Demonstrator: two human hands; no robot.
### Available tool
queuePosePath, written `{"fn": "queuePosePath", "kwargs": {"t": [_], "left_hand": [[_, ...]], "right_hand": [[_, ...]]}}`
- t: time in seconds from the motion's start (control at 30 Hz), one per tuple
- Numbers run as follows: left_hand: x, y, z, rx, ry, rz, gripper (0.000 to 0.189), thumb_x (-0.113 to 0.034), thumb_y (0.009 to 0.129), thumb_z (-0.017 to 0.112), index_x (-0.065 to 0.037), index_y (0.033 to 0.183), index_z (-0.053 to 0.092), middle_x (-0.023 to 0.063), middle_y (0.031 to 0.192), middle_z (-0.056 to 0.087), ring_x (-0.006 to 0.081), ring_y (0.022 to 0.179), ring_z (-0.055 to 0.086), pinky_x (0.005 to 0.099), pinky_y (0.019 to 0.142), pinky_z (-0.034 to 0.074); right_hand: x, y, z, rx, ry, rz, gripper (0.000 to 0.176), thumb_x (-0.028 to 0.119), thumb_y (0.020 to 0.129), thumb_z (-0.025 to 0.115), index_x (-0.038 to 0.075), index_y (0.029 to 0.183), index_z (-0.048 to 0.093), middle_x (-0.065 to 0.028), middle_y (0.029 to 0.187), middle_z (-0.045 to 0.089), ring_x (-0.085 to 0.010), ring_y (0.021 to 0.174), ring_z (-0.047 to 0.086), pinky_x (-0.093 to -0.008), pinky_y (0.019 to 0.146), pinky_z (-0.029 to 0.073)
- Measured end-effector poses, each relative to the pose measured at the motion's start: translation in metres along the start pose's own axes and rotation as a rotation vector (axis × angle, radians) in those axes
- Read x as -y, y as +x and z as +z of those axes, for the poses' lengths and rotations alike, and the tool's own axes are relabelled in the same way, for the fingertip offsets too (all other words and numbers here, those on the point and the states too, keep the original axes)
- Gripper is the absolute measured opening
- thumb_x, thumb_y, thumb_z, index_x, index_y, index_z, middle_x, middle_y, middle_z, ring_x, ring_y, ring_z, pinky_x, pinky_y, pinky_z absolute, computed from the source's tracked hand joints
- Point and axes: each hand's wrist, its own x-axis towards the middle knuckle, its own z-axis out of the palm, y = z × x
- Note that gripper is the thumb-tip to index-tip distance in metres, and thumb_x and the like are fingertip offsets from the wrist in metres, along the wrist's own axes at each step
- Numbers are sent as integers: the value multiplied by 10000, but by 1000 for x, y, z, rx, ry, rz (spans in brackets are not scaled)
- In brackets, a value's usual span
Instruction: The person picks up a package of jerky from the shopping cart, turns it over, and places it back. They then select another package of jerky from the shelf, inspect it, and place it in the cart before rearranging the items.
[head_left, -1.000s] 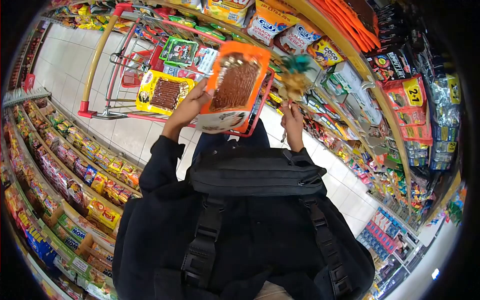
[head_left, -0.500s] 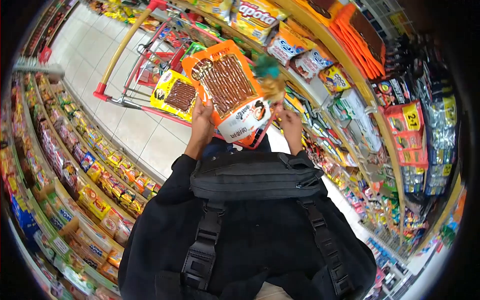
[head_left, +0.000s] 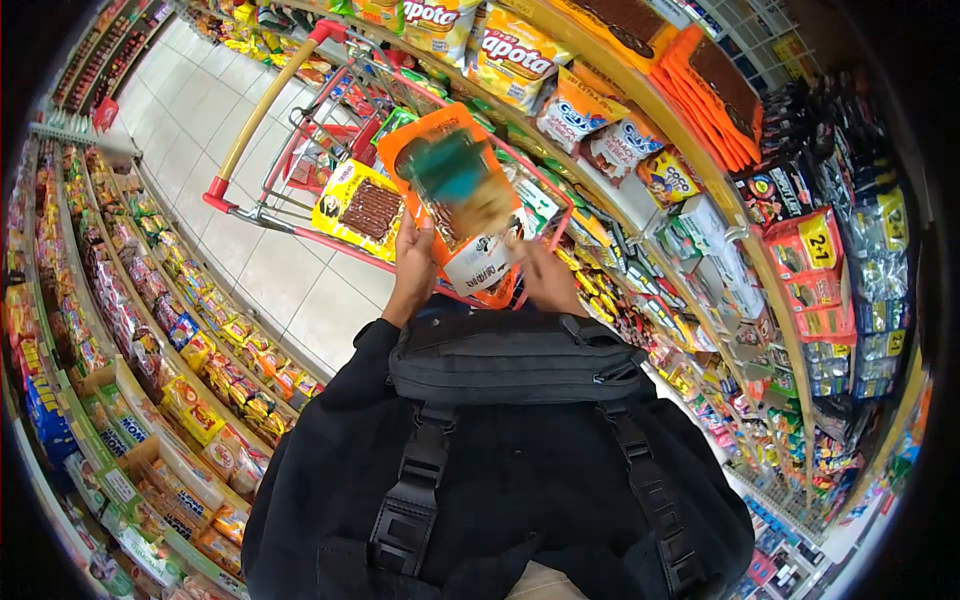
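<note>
My left hand grips the lower left edge of an orange snack packet, thumb on its front, holding it tilted over the cart. Its front has a white lower panel with dark lettering. My right hand is closed on a small duster with a teal and tan fluffy head, smeared by motion. The duster's head lies across the packet's front in this view and hides most of it. Just left of the packet, a yellow snack packet rests at the edge of the cart.
A red-trimmed shopping cart with a yellow handle stands in front of me on the tiled floor. Shelves of small packets curve along the left. Snack bags fill the right shelves, with hanging packs farther right.
My right hand has moved left, bringing the duster's head from beside the packet to across its front. The orange packet has shifted slightly right and down in view.
</note>
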Motion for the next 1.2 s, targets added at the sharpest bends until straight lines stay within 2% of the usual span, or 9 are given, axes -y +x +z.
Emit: {"fn": "queuePosePath", "kwargs": {"t": [0.1,0.27,0.37,0.57,0.73,0.83,0.97,1.1,1.2], "left_hand": [[-3,-2,14,49,11,81,449,-91,1021,400,-64,1457,298,109,1385,481,218,1238,506,383,1030,431],[-4,-5,21,22,51,195,448,-83,1021,396,-73,1460,304,99,1340,520,189,1199,529,362,997,444],[-5,-5,17,28,195,101,445,-85,1023,393,-72,1460,311,102,1365,515,187,1208,529,352,985,447],[1,-4,19,31,200,200,425,-93,1025,394,-62,1444,332,109,1284,576,180,1105,592,338,941,471],[-1,-3,9,20,299,106,427,-88,1022,396,-59,1443,331,109,1275,579,179,1094,593,330,938,471],[3,-1,12,51,264,135,425,-88,1021,397,-55,1440,333,105,1268,578,180,1105,582,326,950,462],[-1,-7,21,-6,155,170,409,-86,1017,409,-50,1420,355,105,1292,551,191,1139,561,336,971,453],[21,9,-10,-65,44,155,422,-54,1011,399,-79,1429,352,105,1376,475,211,1225,511,372,1007,442],[-3,-5,22,-19,-115,162,451,-23,998,397,-73,1441,327,103,1377,476,213,1245,495,377,1039,422]], "right_hand": [[-29,3,13,-52,-143,-107,251,261,986,454,120,1119,613,-188,939,657,-378,803,642,-460,659,513],[-23,28,-24,-222,135,308,273,213,996,455,49,1149,611,-198,791,647,-351,709,641,-434,605,484],[-17,24,-1,-303,79,-312,258,193,974,491,41,1142,615,-194,810,655,-352,709,642,-438,633,494],[-52,49,3,-232,219,230,268,238,993,467,33,1071,622,-222,701,610,-338,577,597,-402,535,436],[-10,22,3,-184,7,-294,294,248,1000,447,36,1130,603,-223,663,584,-350,600,609,-422,559,439],[-24,27,12,-39,49,119,300,239,1006,437,38,1167,590,-225,699,598,-347,623,617,-414,570,443],[-22,28,-4,-252,254,226,299,249,1006,441,35,1166,578,-211,759,627,-340,643,624,-413,586,451],[-15,-11,12,66,-93,-94,247,285,1000,464,126,1110,617,-212,780,633,-381,671,620,-440,596,463],[-42,-11,19,-64,-43,223,225,274,980,492,124,1080,625,-218,828,636,-384,740,631,-437,642,479]]}}
